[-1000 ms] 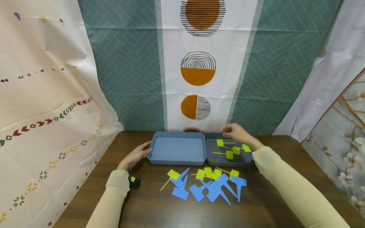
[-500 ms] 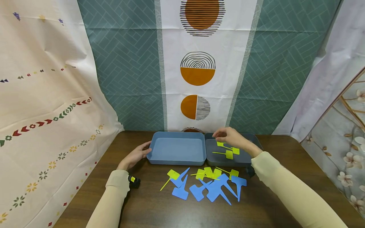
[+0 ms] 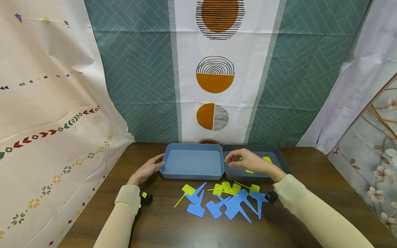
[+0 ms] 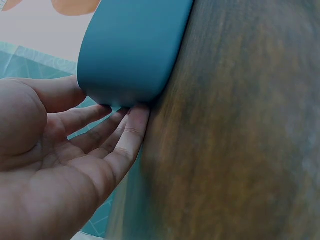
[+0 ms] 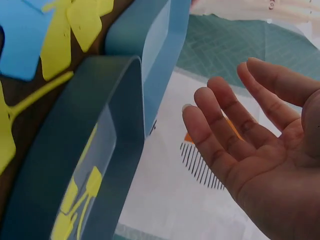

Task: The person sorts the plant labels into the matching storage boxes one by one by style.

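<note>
My left hand (image 3: pixel 147 168) rests at the left end of a blue tray (image 3: pixel 193 163). In the left wrist view, its thumb and extended fingertips touch the tray's end wall. Over the dark grey tray (image 3: pixel 258 151) is my right hand (image 3: pixel 248 161), its fingers loosely bent and nothing between them, as the right wrist view confirms. Yellow T-shaped plant labels (image 3: pixel 267 159) lie in the grey tray, partly hidden by that hand. Before the trays, more yellow plant labels (image 3: pixel 187 189) are mixed with blue plant labels (image 3: pixel 214 209), some overlapping.
Both trays stand side by side near the back of the wooden table (image 3: pixel 173 227). A patterned cloth (image 3: pixel 214 82) hangs right behind them. Each wrist wears a small black camera (image 3: pixel 146 198).
My right hand has moved left and toward the near side of the grey tray, covering different yellow plant labels. The left hand stays at the blue tray's end.
</note>
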A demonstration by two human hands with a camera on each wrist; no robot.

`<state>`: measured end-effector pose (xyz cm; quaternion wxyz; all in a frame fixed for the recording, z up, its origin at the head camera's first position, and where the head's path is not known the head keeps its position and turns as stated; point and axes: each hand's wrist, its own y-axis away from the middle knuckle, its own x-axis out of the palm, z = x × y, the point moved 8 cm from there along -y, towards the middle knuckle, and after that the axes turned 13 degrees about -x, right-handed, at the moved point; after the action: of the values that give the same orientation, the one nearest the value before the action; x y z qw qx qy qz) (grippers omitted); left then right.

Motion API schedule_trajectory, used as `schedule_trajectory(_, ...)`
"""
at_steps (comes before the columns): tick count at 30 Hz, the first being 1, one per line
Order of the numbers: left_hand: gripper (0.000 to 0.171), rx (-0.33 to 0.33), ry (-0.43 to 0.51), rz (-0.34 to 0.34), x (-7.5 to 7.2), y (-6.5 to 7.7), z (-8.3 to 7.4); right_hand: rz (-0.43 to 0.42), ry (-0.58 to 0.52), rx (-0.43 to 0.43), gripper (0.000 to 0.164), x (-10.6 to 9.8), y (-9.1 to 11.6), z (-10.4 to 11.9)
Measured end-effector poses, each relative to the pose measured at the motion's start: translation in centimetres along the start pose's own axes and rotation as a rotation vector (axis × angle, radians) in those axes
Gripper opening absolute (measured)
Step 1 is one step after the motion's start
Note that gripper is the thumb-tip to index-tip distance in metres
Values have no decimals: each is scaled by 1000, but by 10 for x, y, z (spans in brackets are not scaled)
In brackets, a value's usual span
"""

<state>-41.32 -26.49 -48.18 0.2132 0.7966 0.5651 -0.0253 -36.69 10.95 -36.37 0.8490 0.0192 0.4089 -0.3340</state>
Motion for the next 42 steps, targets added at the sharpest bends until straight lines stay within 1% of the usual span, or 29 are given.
schedule_trajectory(5,60,-2,-2,1,0,0,0,27,-40,-6,18,13,5,0)
schedule_trajectory(10,60,-12,-1,-5,0,1,0,64,-53,-20,19,26,10,-2)
schedule_trajectory(17,59,-14,-8,-6,0,3,-1,124,-131,-10,25,45,18,-2)
schedule_trajectory(22,59,-10,-9,-5,1,3,-2,145,-172,4,26,60,25,-2)
schedule_trajectory(26,59,-9,-9,-4,1,3,-2,150,-163,5,28,68,31,-2)
schedule_trajectory(32,59,-13,-6,-4,1,4,-2,142,-139,-17,31,77,39,-1)
schedule_trajectory(36,60,-22,-1,-4,1,3,-2,128,-144,-31,28,82,43,2)
schedule_trajectory(42,60,-8,8,10,2,3,-3,130,-108,-13,26,90,50,2)
